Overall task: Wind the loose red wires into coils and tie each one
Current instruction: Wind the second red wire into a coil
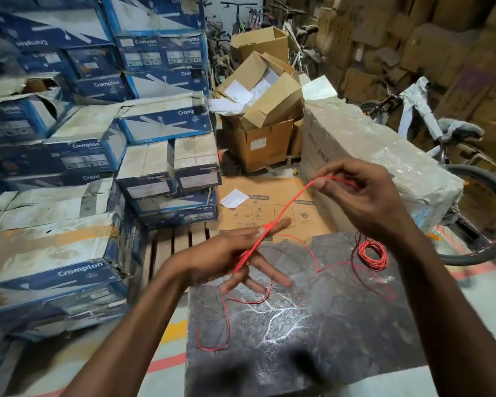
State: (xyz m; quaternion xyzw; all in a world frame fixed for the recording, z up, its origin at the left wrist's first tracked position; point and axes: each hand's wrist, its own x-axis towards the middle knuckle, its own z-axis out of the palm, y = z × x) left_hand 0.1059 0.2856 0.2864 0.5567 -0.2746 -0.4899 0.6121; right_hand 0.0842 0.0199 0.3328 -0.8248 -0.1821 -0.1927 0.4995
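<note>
Slack could slide the red wire (287,209) off the left hand's (226,253) straight, spread fingers (281,223); the right hand (364,196) pinches it.

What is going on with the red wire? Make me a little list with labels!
left hand: fingers spread straight, red wire looped over them
right hand: pinches the red wire, holds it taut
rest of wire: trails across the dark grey surface
coil: already wound, lying on the surface
nearby: blue boxes, bicycle
</note>
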